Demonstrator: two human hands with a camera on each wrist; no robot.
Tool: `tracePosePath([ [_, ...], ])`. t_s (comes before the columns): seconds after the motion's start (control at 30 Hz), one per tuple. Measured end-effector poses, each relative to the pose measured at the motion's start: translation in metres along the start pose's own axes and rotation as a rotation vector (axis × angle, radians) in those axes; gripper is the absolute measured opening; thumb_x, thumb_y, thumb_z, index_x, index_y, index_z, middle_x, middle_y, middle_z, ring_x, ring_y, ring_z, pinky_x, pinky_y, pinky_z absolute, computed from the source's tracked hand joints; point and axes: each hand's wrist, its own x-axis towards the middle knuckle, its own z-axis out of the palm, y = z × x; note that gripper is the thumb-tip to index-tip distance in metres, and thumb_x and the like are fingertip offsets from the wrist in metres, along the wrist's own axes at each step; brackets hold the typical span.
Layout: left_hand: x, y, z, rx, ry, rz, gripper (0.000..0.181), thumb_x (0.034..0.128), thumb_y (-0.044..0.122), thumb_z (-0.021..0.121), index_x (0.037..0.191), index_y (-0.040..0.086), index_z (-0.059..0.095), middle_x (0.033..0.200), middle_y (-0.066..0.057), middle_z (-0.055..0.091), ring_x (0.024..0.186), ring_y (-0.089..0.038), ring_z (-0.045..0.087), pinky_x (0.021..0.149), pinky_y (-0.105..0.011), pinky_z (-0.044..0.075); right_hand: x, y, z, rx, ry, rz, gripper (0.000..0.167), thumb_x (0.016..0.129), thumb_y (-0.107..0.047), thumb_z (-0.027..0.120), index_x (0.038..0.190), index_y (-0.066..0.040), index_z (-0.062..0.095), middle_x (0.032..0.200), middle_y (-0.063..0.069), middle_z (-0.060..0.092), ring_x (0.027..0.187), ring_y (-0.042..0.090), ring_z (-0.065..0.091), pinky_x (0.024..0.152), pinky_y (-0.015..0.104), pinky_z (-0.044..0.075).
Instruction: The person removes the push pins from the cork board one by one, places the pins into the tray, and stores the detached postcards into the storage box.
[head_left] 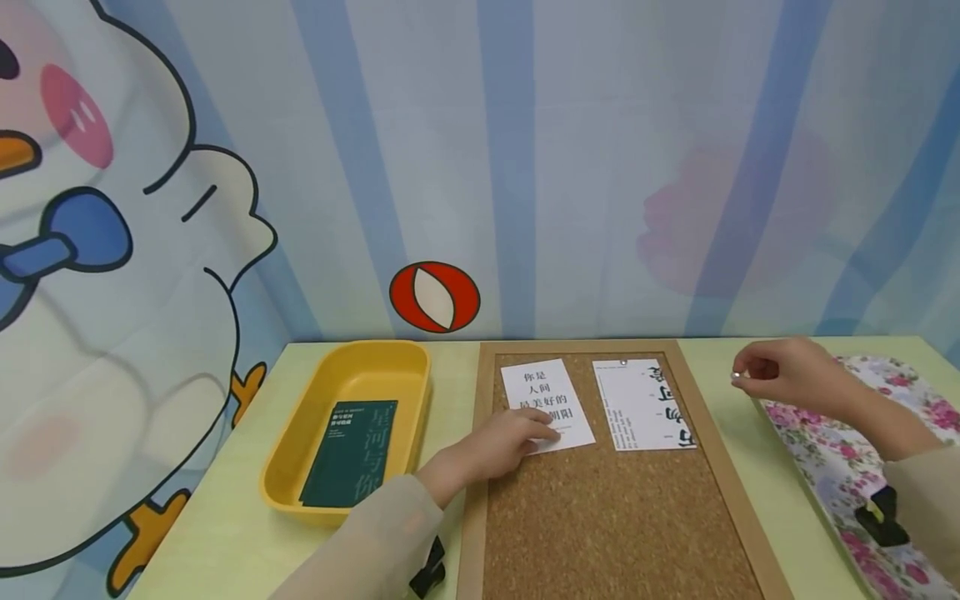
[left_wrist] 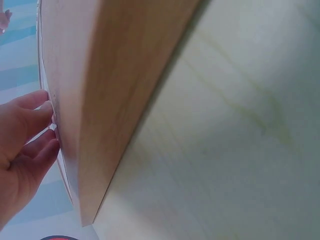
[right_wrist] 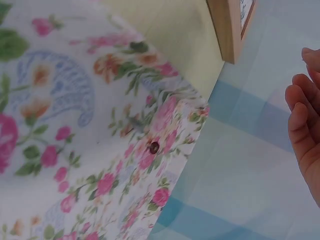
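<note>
White card [head_left: 543,385] lies partly beneath your left hand [head_left: 498,442], fingers outstretched; your raised right hand [head_left: 798,375] pinches a pin [head_left: 736,377].

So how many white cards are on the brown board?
2. One white card is partly covered by the left hand; the other white card is beside it, to the right, on the board. Any underneath would be hidden.

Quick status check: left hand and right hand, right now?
Left hand: open, resting on the left white card.
Right hand: closed, pinching a small shiny object.
</note>
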Motion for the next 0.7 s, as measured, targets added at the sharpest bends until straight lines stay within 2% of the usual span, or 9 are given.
tracePosePath([
  [0.27, 0.001, -0.001, 0.001, 0.024, 0.005, 0.024, 0.029, 0.0908, -0.001, 0.055, 0.117, 0.006, 0.066, 0.127, -0.009, 0.056, 0.120, -0.022, 0.051, 0.101, -0.031, 0.038, -0.015, 0.021, -0.007, -0.017, -0.016, 0.105, 0.010, 0.083, -0.011, 0.069, 0.092, -0.005, 0.066, 0.070, -0.006, 0.055, 0.055, 0.001, 0.043, 0.049, 0.024, 0.039],
  [0.4, 0.003, -0.001, 0.002, 0.016, 0.004, 0.014, 0.029, 0.0910, -0.001, 0.055, 0.117, 0.007, 0.066, 0.127, -0.009, 0.056, 0.120, -0.022, 0.050, 0.101, -0.030, 0.038, -0.022, 0.031, -0.009, -0.014, -0.015, 0.141, 0.013, 0.084, -0.011, 0.068, 0.094, -0.003, 0.065, 0.072, -0.005, 0.056, 0.057, 0.001, 0.045, 0.050, 0.025, 0.040],
  [0.7, 0.002, -0.003, 0.002, -0.001, 0.001, 0.008, 0.029, 0.0912, -0.002, 0.054, 0.116, 0.006, 0.066, 0.127, -0.009, 0.056, 0.121, -0.022, 0.049, 0.102, -0.031, 0.037, -0.031, 0.049, -0.004, -0.012, -0.039, 0.239, 0.015, 0.086, -0.016, 0.067, 0.092, -0.002, 0.065, 0.074, -0.001, 0.057, 0.059, 0.005, 0.046, 0.051, 0.026, 0.042],
])
